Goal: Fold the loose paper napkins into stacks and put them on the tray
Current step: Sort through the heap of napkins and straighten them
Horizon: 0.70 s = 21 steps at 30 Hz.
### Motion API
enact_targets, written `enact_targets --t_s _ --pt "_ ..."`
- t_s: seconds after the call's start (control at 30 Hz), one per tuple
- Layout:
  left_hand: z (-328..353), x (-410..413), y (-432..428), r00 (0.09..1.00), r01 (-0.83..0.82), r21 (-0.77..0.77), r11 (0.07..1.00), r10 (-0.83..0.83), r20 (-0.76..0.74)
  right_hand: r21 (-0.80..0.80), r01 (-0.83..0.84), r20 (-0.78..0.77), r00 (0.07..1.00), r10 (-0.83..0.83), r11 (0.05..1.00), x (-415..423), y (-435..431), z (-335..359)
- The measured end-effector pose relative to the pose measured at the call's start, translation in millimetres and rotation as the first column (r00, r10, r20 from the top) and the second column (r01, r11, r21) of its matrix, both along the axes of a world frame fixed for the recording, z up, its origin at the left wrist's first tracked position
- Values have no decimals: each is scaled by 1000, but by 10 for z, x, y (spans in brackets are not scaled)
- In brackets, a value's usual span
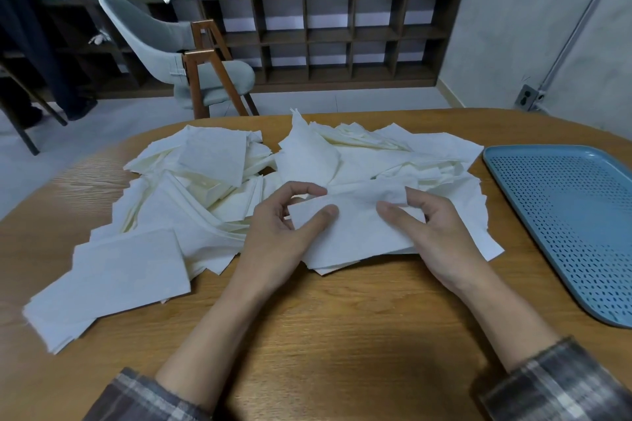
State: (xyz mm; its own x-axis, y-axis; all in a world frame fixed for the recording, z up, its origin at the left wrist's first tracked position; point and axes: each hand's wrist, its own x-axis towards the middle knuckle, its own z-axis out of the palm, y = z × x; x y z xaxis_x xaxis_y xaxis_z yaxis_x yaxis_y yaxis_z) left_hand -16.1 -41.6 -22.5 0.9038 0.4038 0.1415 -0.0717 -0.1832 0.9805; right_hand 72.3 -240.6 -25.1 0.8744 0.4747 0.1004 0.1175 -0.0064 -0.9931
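Note:
A white paper napkin [355, 225] lies in front of me, held by both hands. My left hand [280, 232] pinches its left edge between thumb and fingers. Thumb and fingers of my right hand [434, 232] pinch its right end, where the paper is crumpled. A wide heap of loose napkins [212, 167] covers the table behind and to the left. A flat folded stack of napkins [113, 277] lies at the near left. The blue perforated tray [567, 215] sits at the right with nothing on it.
The wooden table [342, 335] has a rounded far edge. Beyond it stand a grey chair [178, 55] with wooden legs and a low dark shelf unit [342, 41] with potted plants on top. A grey wall rises at the right.

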Motion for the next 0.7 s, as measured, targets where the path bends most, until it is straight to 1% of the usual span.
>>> enact_targets --t_s 0.1,0.27,0.43,0.53,0.6,0.63,0.7 --pt "7 -4 -6 1000 10 28 1000 -10 1 -9 -43 10 999 43 999 -9 -5 21" --pt "-12 13 -6 1000 8 41 999 -9 18 -73 -102 90 990 108 992 -28 -2 28" --pt "0 2 -13 1000 19 65 998 -21 17 -142 -89 167 980 113 986 -13 3 -2" --pt "-43 8 11 999 -26 90 996 24 30 -70 -94 189 976 106 993 -6 4 -22" --pt "-37 9 9 998 -46 120 992 41 42 27 -102 144 985 98 994 26 -10 -29" --pt "-16 2 4 999 -25 102 995 22 31 95 -112 100 990 103 989 38 -16 -25" --pt "45 -22 -7 998 61 -9 998 -61 -3 200 -123 23 992 121 972 52 -20 -11"
